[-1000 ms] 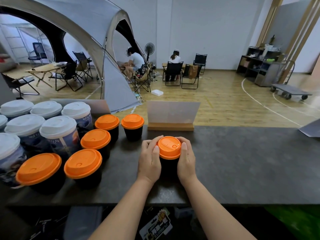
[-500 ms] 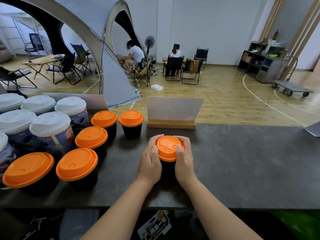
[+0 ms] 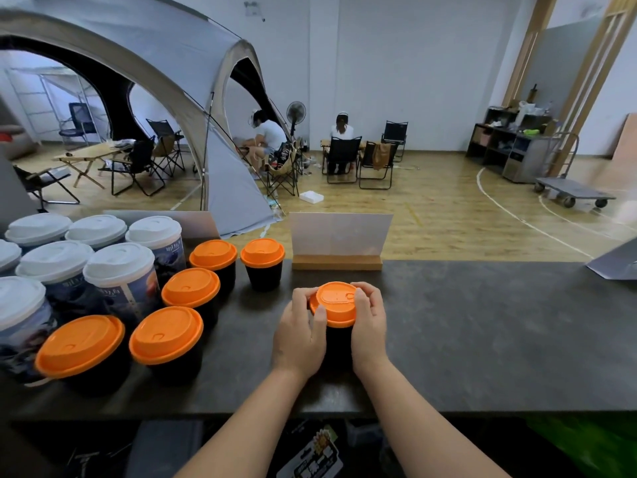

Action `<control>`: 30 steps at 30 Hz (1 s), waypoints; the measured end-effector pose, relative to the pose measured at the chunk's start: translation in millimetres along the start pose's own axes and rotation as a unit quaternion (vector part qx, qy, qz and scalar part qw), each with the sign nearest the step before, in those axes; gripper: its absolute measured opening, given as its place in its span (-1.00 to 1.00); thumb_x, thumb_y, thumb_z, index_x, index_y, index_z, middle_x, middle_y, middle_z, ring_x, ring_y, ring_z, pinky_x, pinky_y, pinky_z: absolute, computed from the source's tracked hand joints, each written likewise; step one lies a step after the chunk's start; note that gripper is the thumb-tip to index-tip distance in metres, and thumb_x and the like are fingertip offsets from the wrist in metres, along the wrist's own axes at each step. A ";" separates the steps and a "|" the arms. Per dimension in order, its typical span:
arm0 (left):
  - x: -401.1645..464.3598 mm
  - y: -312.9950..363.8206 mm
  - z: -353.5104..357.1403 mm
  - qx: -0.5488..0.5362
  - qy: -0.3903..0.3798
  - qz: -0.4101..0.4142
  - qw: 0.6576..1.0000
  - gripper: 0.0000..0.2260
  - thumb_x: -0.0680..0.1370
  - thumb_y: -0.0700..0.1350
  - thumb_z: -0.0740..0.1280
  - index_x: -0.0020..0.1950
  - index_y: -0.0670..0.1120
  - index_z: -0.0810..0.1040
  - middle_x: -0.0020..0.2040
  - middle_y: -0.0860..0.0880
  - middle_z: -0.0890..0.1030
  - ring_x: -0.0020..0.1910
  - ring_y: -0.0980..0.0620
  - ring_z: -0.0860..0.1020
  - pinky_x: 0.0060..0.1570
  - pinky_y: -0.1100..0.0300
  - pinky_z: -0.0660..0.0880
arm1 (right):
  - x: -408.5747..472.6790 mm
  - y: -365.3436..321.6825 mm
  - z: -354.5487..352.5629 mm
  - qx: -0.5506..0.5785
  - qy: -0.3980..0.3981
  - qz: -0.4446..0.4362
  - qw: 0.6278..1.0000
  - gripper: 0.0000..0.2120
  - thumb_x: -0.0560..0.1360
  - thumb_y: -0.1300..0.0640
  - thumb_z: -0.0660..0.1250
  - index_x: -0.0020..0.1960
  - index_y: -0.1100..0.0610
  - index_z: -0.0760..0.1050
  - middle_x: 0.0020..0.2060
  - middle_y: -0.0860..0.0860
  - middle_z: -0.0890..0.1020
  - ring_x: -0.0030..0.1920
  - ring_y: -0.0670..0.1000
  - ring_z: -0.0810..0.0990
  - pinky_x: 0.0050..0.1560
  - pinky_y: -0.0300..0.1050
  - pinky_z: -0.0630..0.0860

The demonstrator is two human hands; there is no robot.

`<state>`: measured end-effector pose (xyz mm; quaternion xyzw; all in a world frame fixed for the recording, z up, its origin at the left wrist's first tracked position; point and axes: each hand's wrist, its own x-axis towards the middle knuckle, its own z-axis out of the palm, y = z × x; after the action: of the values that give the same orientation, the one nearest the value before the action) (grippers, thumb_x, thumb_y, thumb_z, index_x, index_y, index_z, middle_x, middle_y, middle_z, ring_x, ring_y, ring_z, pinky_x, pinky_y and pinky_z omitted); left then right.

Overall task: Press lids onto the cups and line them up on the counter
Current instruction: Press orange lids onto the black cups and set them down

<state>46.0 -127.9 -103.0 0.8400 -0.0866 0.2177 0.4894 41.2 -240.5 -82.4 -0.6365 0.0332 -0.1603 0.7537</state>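
Observation:
A black cup with an orange lid [image 3: 336, 301] stands upright on the dark counter [image 3: 482, 332], just in front of me. My left hand [image 3: 300, 334] wraps its left side, thumb on the lid's rim. My right hand [image 3: 368, 326] wraps the right side the same way, so most of the cup's black body is hidden. To the left stand several more black cups with orange lids [image 3: 165, 334], in rows. Behind those stand taller printed cups with white lids [image 3: 119, 262].
A white card in a wooden holder [image 3: 339, 241] stands at the counter's far edge, right behind the held cup. A grey sheet [image 3: 617, 262] lies at the far right. Beyond the counter are a tent, folding chairs and two seated people.
Both hands stay on the same cup. The fingers have shifted slightly around the lid's rim, and my head has tilted up a little.

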 end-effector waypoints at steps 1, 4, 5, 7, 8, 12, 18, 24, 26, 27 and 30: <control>-0.9 1.0 0.1 0.017 0.008 0.013 1.000 -0.67 0.52 0.25 0.05 0.18 0.11 0.35 0.08 0.04 0.55 0.04 0.06 0.55 -0.02 0.09 0.54 | 0.6 -0.5 -3.1 0.002 0.014 0.003 1.000 -0.88 0.63 0.00 0.20 0.13 -0.05 0.46 0.07 0.01 0.59 0.10 0.06 0.58 -0.04 -0.17 0.53; -2.5 2.5 0.5 0.040 0.013 0.062 0.997 -0.67 0.53 0.21 0.12 0.21 0.08 0.32 0.11 -0.01 0.54 0.07 0.02 0.54 0.01 0.14 0.49 | 0.0 4.2 -10.0 -0.006 0.016 -0.003 1.000 -0.78 0.66 -0.03 0.11 0.16 -0.03 0.50 0.08 0.01 0.62 0.11 0.03 0.60 -0.02 -0.22 0.53; -3.0 2.3 0.8 0.045 0.010 0.088 0.995 -0.67 0.56 0.18 0.12 0.26 0.09 0.31 0.19 -0.05 0.55 0.15 0.00 0.52 0.08 0.16 0.45 | -1.1 6.6 -10.6 -0.010 0.009 -0.011 1.000 -0.74 0.66 -0.06 0.09 0.19 -0.02 0.50 0.09 0.01 0.61 0.11 0.02 0.60 -0.01 -0.21 0.54; -4.1 3.1 0.1 0.054 0.003 0.143 0.988 -0.70 0.61 0.11 0.12 0.33 0.11 0.35 0.37 -0.07 0.48 0.32 0.02 0.44 0.22 0.18 0.37 | -2.9 9.7 -10.4 -0.014 -0.004 -0.026 1.000 -0.64 0.59 -0.10 0.06 0.22 0.01 0.49 0.11 0.02 0.61 0.10 -0.02 0.60 0.02 -0.22 0.54; -4.1 2.6 0.1 0.059 0.004 0.165 0.985 -0.72 0.62 0.07 0.13 0.32 0.10 0.39 0.40 -0.07 0.47 0.35 0.03 0.41 0.26 0.19 0.36 | -2.1 10.7 -9.8 -0.009 -0.007 -0.031 0.999 -0.62 0.57 -0.09 0.06 0.22 0.03 0.50 0.10 0.04 0.61 0.09 -0.03 0.61 0.02 -0.23 0.53; -2.9 0.7 1.5 0.067 0.031 0.193 0.978 -0.73 0.62 0.00 0.19 0.28 0.03 0.52 0.32 -0.02 0.56 0.33 -0.01 0.47 0.26 0.13 0.42 | 0.1 13.6 -9.7 -0.005 -0.013 -0.049 0.999 -0.63 0.57 -0.06 0.05 0.22 0.07 0.49 0.09 0.06 0.61 0.06 -0.05 0.62 0.02 -0.24 0.53; 0.2 -1.3 4.5 0.078 0.041 0.196 0.977 -0.69 0.64 -0.01 0.14 0.21 -0.05 0.60 0.25 -0.03 0.61 0.29 -0.04 0.50 0.30 0.28 0.33 | 0.9 17.3 -9.7 -0.009 -0.015 -0.056 0.998 -0.60 0.59 -0.06 0.03 0.24 0.11 0.46 0.10 0.06 0.59 0.04 -0.10 0.60 0.01 -0.28 0.52; 0.9 -0.1 8.3 0.027 0.030 0.149 0.988 -0.76 0.63 0.08 0.11 0.19 0.05 0.47 0.28 0.00 0.43 0.20 0.13 0.41 0.12 0.33 0.37 | -1.0 11.3 -10.4 -0.007 -0.007 -0.041 0.999 -0.73 0.68 0.03 0.05 0.20 0.05 0.49 0.08 0.03 0.60 0.03 -0.10 0.61 -0.04 -0.28 0.54; 3.7 -1.5 7.1 -0.002 0.021 0.109 0.994 -0.67 0.59 0.16 0.12 0.27 0.04 0.42 0.27 0.05 0.36 0.16 0.23 0.37 0.11 0.39 0.34 | -2.4 10.7 -10.8 0.010 0.026 -0.042 0.999 -0.75 0.68 0.10 0.08 0.11 0.02 0.54 0.02 0.02 0.64 0.03 -0.05 0.64 -0.04 -0.22 0.57; 5.4 -3.0 6.6 -0.019 0.007 0.088 0.996 -0.60 0.57 0.21 0.13 0.34 0.07 0.36 0.26 0.08 0.37 0.15 0.27 0.38 0.13 0.38 0.36 | -3.0 10.8 -10.6 0.014 0.042 -0.043 0.998 -0.76 0.67 0.11 0.11 0.09 0.01 0.56 0.00 0.00 0.66 0.04 -0.02 0.65 -0.02 -0.19 0.58; 8.5 -5.9 7.4 -0.045 -0.058 0.043 0.996 -0.45 0.53 0.33 0.11 0.49 0.18 0.22 0.35 0.14 0.43 0.26 0.26 0.42 0.24 0.28 0.43 | -4.8 10.9 -10.4 0.006 0.047 -0.040 0.998 -0.77 0.66 0.08 0.12 0.13 -0.02 0.56 0.05 -0.02 0.65 0.08 -0.01 0.63 0.00 -0.20 0.58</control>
<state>57.8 -130.7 -107.0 0.8237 -0.1608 0.1858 0.5109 36.2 -247.5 -95.7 -0.6245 0.0418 -0.2200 0.7483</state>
